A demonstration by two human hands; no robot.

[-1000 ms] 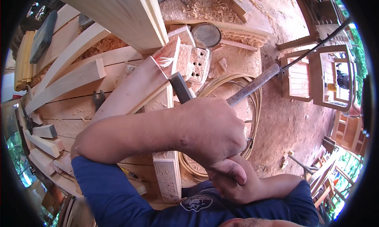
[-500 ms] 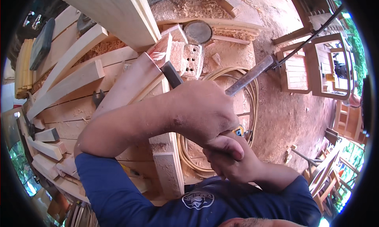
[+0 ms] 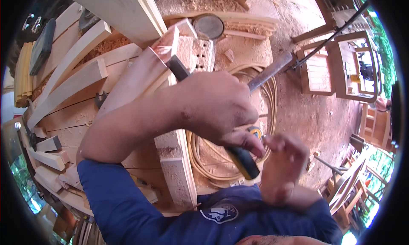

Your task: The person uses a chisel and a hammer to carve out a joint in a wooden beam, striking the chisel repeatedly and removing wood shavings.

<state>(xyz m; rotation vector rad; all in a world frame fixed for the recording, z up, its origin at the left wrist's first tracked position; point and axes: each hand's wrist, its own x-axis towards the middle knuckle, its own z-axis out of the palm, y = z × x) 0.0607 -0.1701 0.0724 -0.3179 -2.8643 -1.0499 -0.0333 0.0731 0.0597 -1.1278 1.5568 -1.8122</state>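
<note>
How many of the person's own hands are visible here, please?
2: the left hand near the centre, around a black-and-yellow handle, and the right hand, lower and farther right.

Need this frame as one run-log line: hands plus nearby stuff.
left hand: closed on yellow-and-black handle | right hand: blurred, loosely open, nothing visibly held | nearby: tan coil, wooden post

A rounded white emblem (image 3: pixel 219 213) is showing on the navy shirt (image 3: pixel 119 194), but from where I'm standing its small lettering is blurring beyond reading.
</note>
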